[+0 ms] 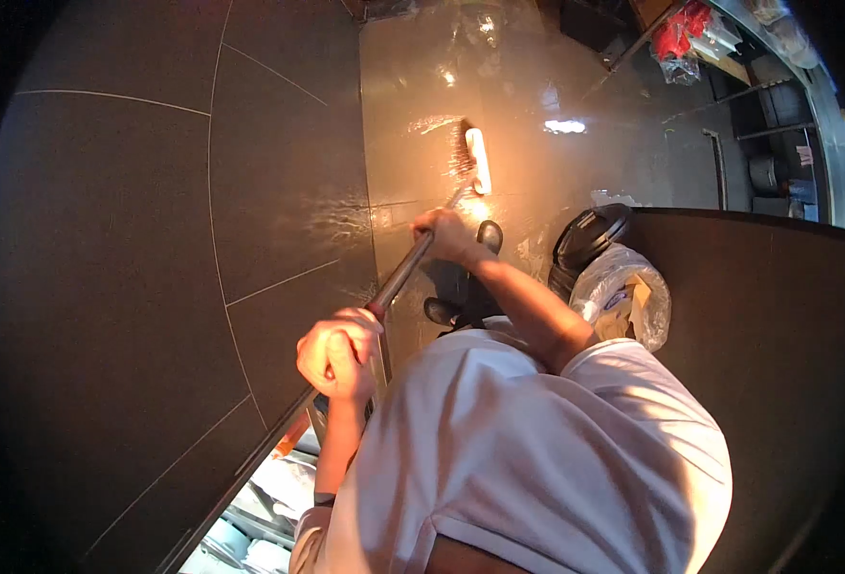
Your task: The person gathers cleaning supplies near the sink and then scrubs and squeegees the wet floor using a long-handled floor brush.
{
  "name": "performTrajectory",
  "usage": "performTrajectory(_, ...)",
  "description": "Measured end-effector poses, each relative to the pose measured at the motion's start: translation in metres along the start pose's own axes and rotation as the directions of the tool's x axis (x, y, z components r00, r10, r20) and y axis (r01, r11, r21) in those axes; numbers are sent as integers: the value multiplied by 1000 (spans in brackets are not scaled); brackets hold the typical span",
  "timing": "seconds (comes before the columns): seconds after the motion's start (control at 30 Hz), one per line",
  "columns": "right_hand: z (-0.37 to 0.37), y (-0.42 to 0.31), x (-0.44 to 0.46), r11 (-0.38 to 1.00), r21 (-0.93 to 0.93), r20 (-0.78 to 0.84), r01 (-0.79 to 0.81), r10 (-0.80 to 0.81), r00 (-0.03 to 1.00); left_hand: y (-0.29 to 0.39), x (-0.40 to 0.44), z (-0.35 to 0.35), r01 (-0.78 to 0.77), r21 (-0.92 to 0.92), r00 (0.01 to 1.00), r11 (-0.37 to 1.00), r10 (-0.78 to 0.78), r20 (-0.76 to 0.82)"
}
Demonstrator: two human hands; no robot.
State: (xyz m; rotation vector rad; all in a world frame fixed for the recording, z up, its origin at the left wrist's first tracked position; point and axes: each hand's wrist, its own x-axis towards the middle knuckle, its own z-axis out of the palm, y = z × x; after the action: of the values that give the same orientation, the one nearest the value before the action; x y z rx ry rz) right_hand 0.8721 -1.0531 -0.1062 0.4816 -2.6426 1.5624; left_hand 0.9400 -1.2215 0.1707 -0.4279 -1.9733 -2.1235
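A long dark pole point(401, 277) runs diagonally across the view and ends in a white brush-like head point(478, 161) on the wet, shiny floor point(518, 57). My left hand point(340, 354) is closed round the pole near its reddish section, thumb on top. Farther down, nearer the head, my right hand point(444, 235) also wraps the pole. The underside of the head is too dark to make out. Dark shoes point(489, 235) stand on the floor just below the head, beside the pole.
A large dark tiled wall point(116, 191) fills the left. At right, a bin with a clear plastic liner point(659, 320) holds cardboard, beside a black round lid-like object point(590, 236) and a dark panel point(757, 316). Shelving with a red bag point(681, 31) stands upper right.
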Motion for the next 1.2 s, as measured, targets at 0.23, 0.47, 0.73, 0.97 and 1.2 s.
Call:
performTrajectory(0.23, -47, 42, 32, 981, -160, -97, -107, 92, 991, -37, 59, -11, 178, -110, 943, 978, -201, -265)
performTrajectory(0.47, -36, -88, 81, 965, 89, -117, 248, -237, 964, 109, 100, 5, -296, 180, 951, 938, 307, -36)
performTrajectory(0.73, 51, -32, 109, 966, 257, 224, -3, -56, 973, 25, 100, 9, -33, 364, 999, 931, 28, 17)
performTrajectory(0.97, 7, 37, 58, 996, 64, 42, 68, -71, 997, -28, 85, -1, 22, 83, 998, 996, -17, -55)
performTrajectory(1.2, -63, 155, 7, 836, -519, 260, -178, 353, 899, -152, 49, -7, 448, -136, 880, 884, -462, -107)
